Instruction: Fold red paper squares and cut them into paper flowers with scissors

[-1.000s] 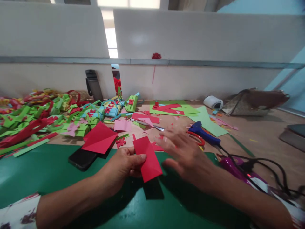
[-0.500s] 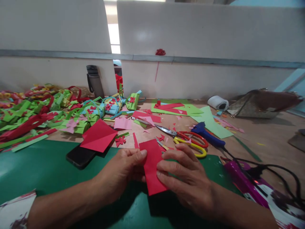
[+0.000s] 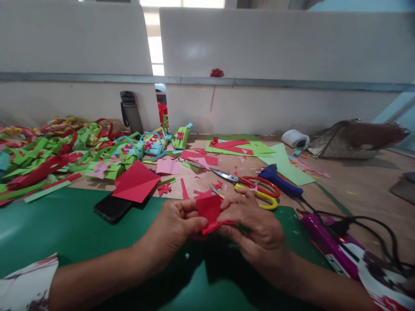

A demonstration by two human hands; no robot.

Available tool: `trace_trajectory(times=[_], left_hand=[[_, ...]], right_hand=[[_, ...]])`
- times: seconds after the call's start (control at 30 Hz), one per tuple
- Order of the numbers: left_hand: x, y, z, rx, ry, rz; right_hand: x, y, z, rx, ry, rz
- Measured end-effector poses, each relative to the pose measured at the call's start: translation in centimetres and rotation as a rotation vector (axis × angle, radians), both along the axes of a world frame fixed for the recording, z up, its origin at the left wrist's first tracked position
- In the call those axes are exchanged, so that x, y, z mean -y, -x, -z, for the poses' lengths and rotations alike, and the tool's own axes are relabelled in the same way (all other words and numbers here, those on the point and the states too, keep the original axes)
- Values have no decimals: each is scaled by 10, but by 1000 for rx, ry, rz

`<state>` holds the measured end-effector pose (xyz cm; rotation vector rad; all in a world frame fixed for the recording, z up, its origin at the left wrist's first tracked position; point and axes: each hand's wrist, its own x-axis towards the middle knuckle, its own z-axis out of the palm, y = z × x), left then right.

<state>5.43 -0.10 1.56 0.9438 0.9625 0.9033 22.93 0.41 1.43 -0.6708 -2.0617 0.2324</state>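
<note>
Between my two hands is a piece of red paper (image 3: 209, 211), folded over with its lower edge turned up, held above a green mat (image 3: 155, 276). My left hand (image 3: 175, 224) pinches its left side, thumb in front and fingers behind. On the right side, my right hand (image 3: 249, 229) grips the paper near the fold, its fingers curled over it. Just beyond the hands lie a yellow-handled pair of scissors (image 3: 264, 199) and a red-handled pair (image 3: 263, 183). Another creased red sheet (image 3: 138, 182) rests partly on a black phone (image 3: 113, 208) to the left.
Many folded green paper baskets (image 3: 113, 168) heap up at the left, by a grey bottle (image 3: 131, 114). A blue glue gun (image 3: 280, 180), a purple power strip (image 3: 327, 242) with black cables and a handbag (image 3: 350, 138) are on the right. Green sheets (image 3: 259, 149) lie at the back.
The red paper was a long, mostly flat strip and is now folded up shorter. My right fingers have closed in around the fold, and my left thumb has moved lower.
</note>
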Motion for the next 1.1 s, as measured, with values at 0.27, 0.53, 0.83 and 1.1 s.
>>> trace_trajectory(times=[0.27,0.53,0.83,1.1], left_hand=[[10,-4,-7,-119,-159,90],[18,-6,-14,-164,-180,142],[11,-3,-2,-50,64,198],[11,-2,-8,38,-41,47]], right_hand=[[9,3,-5,-128,314,119],[9,4,-8,-178,307,108],[7,-1,-2,-184,171,44],[2,-8,6,141,-235,-43]])
